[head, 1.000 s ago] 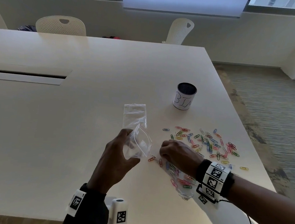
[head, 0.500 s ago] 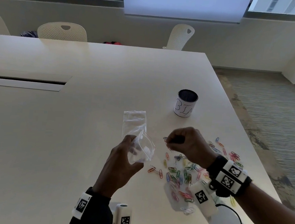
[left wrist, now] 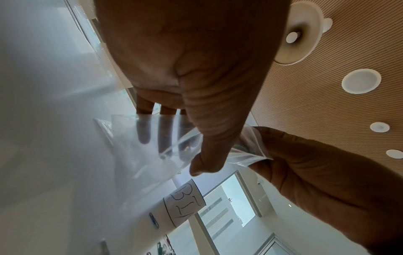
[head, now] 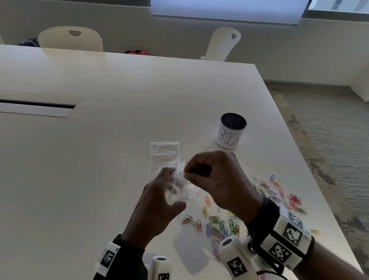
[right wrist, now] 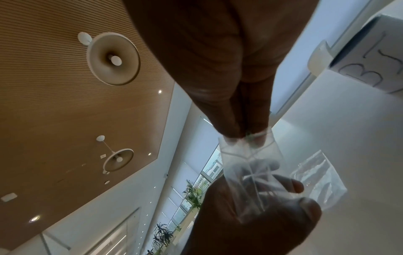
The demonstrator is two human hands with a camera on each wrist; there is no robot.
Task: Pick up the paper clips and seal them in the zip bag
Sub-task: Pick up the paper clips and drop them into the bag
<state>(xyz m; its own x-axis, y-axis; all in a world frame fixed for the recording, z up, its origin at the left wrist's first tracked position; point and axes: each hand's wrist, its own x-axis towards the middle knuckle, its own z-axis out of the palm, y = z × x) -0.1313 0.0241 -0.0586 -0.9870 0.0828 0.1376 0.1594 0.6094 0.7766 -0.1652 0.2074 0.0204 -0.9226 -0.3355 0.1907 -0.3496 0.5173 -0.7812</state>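
Note:
My left hand point(head: 168, 189) holds a small clear zip bag point(head: 182, 191) above the table, thumb on one wall and fingers behind it point(left wrist: 152, 155). My right hand point(head: 187, 173) has its fingertips point(right wrist: 259, 138) pinched together at the bag's open mouth point(right wrist: 250, 165). A green paper clip point(right wrist: 248, 135) shows between them. Several coloured paper clips lie loose on the table, some near my right wrist point(head: 218, 226) and more to its right point(head: 285, 194).
A second clear zip bag point(head: 164, 156) lies flat just beyond my hands. A white cup marked BIN point(head: 230, 131) stands behind them. The table's right edge point(head: 320, 194) runs close to the clips. White chairs point(head: 70, 38) stand at the far side.
My right hand lifted from the clips on the table and moved left and up to the bag's mouth. The left hand kept hold of the bag.

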